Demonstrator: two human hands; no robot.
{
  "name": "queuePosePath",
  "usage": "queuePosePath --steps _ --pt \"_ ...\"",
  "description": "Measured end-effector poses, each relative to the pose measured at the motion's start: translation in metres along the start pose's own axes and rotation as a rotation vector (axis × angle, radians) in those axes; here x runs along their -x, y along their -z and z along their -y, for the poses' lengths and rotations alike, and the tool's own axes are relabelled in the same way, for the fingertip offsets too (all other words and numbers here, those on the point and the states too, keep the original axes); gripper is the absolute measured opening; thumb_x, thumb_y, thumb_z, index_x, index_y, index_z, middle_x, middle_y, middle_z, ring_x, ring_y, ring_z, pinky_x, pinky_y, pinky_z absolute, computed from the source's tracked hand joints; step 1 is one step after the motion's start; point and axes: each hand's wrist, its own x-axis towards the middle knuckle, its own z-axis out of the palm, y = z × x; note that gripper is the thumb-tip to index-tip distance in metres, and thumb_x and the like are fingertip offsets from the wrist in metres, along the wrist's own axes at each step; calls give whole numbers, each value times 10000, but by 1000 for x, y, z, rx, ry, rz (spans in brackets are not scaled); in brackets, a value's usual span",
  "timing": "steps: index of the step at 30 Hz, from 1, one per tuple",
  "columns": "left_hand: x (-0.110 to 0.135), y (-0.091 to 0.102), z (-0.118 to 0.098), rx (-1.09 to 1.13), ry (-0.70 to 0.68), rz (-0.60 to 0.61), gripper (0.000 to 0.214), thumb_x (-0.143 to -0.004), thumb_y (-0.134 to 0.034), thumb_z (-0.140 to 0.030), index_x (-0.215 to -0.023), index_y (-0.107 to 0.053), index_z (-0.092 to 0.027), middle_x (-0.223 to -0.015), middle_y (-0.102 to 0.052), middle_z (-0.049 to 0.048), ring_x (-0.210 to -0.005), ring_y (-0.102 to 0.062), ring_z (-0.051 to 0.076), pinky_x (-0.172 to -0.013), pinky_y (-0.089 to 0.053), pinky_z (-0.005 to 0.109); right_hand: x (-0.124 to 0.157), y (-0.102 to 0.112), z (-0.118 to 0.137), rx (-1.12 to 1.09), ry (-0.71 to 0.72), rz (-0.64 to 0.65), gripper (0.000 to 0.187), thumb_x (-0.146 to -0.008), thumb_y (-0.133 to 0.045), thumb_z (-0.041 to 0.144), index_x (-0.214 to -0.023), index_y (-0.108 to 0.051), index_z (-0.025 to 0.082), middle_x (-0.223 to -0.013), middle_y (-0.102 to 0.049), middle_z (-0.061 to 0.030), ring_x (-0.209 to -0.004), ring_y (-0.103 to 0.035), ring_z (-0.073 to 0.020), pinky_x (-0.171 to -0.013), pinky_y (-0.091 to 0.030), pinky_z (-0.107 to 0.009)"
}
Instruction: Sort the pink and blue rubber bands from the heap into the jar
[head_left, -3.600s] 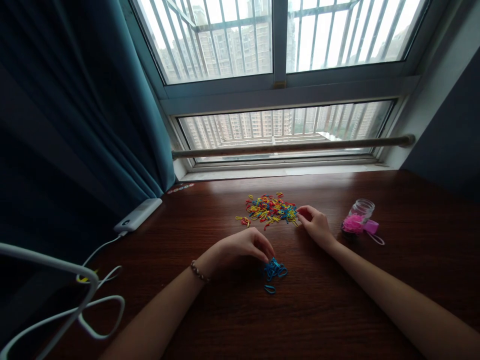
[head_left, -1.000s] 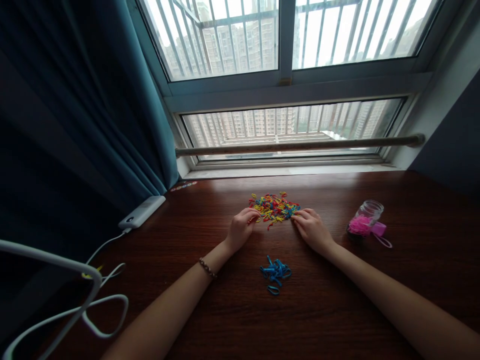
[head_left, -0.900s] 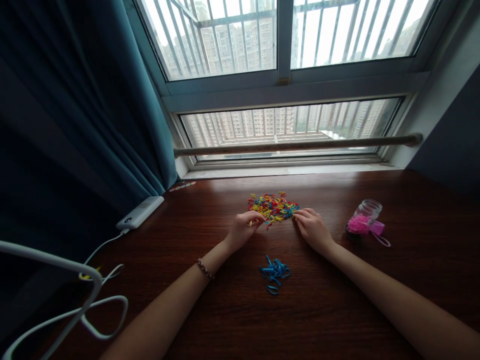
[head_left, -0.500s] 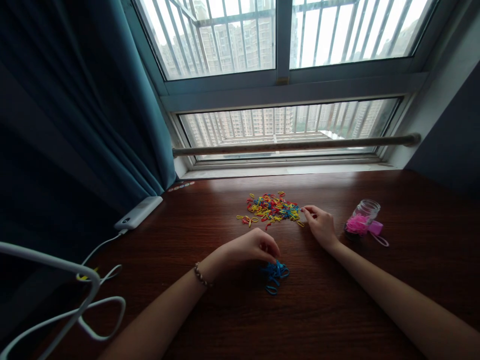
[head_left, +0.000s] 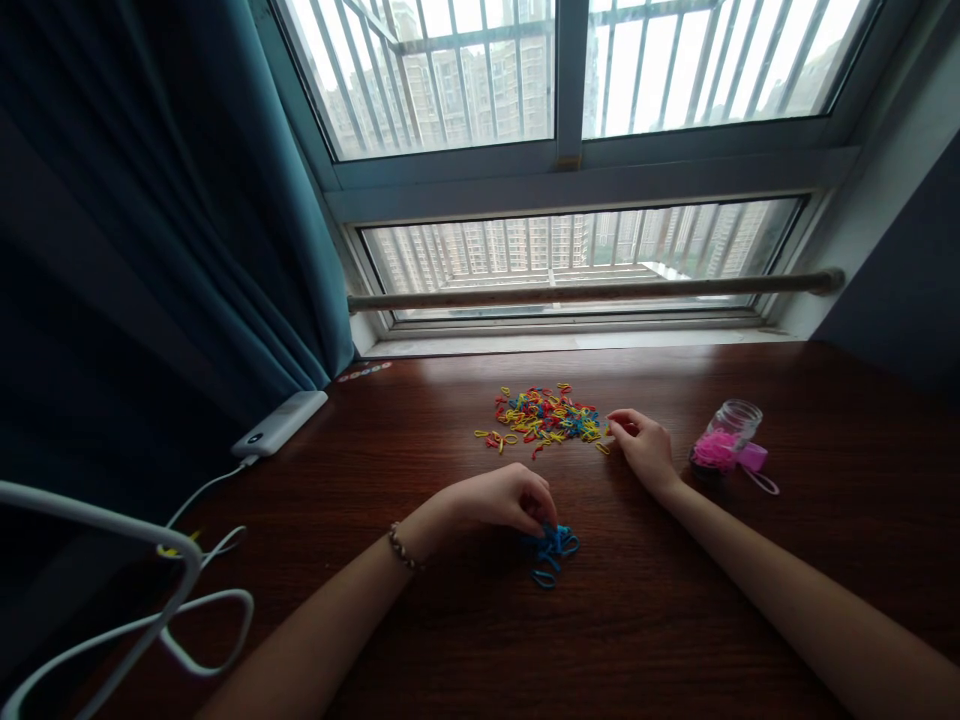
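Observation:
My left hand [head_left: 517, 497] is bent over a small heap of blue rubber bands [head_left: 556, 542], its fingertips pinched together on a blue band at the top edge. One blue band lies a little apart, nearer to me. Farther back spreads a mixed pile of red, yellow and blue rubber bands [head_left: 551, 415]. At the right edge of that pile is my right hand [head_left: 643, 448], thumb and forefinger closed. A tiny bit of something shows by those fingertips, too small to name.
A clear jar [head_left: 739, 422] with pink bands stands to the right, with a pink tag and loop [head_left: 754, 460] beside it. At left, a white power bank [head_left: 281, 424] has a cable plugged in. A white tube [head_left: 97, 515] curves across the lower left. Behind are the curtain and window.
My left hand has dipped slightly lower at the blue heap. My right fingertips have shifted slightly at the edge of the mixed pile. The view has moved a little.

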Motion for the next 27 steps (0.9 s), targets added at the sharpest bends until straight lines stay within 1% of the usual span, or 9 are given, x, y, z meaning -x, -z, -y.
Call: queuePosePath --steps 6,8,11,13,15,18,20,24,27 --pt "1 2 -2 19 15 24 307 -638 -689 -323 -898 -668 -162 -716 -580 16 -620 -485 95 -554 -396 179 0 0 -3 -30 -40 25 263 -710 -479 310 -828 -672 176 -661 -670 -36 -628 -625 -182 -629 -469 -287" --pt "2 2 -5 43 40 14 337 -620 -701 -336 -900 -665 -153 -716 -592 18 -616 -491 99 -542 -393 184 -1 -1 -5 -16 -38 33 269 -717 -464 296 -836 -674 176 -662 -670 -34 -620 -621 -177 -619 -465 -281" --pt "3 3 -6 138 87 -23 353 -616 -700 -344 -895 -656 -132 -708 -596 23 -620 -506 106 -529 -390 187 -1 -1 -6 40 -8 30 276 -716 -440 260 -823 -679 174 -669 -666 -35 -615 -610 -172 -604 -451 -276" --pt "3 5 -2 180 110 -107 338 -629 -689 -343 -880 -652 -119 -696 -593 23 -618 -506 104 -524 -383 184 -2 -1 -7 74 19 15 279 -705 -424 231 -794 -682 172 -702 -670 -41 -640 -608 -173 -623 -447 -280" --pt "3 7 5 155 120 -234 312 -639 -679 -344 -843 -657 -110 -671 -586 19 -598 -486 92 -508 -359 178 -3 0 -8 90 34 -6 276 -690 -425 219 -779 -682 169 -757 -677 -49 -691 -611 -179 -664 -448 -289" --pt "2 11 19 77 121 -425 260 -661 -657 -341 -775 -666 -107 -634 -578 9 -562 -450 74 -486 -323 171 -3 0 -10 87 20 -17 252 -681 -469 255 -788 -684 178 -795 -683 -51 -739 -618 -192 -709 -450 -308" --pt "2 13 28 62 123 -512 239 -682 -636 -332 -753 -665 -105 -640 -589 13 -565 -460 75 -497 -331 171 -3 0 -10 64 0 -9 236 -679 -508 301 -788 -682 185 -786 -686 -47 -728 -622 -192 -709 -453 -308" --pt "1 12 41 61 135 -619 255 -701 -613 -346 -742 -661 -99 -666 -618 32 -592 -505 93 -534 -371 182 -3 2 -8 78 -10 -21 224 -649 -577 379 -720 -651 180 -706 -671 -36 -643 -607 -171 -633 -446 -275" --pt "0 9 46 30 147 -650 278 -706 -603 -372 -737 -661 -101 -677 -628 38 -596 -518 100 -538 -385 187 -4 3 -8 153 1 -48 256 -632 -591 433 -660 -615 180 -631 -646 -26 -577 -580 -161 -573 -420 -265"
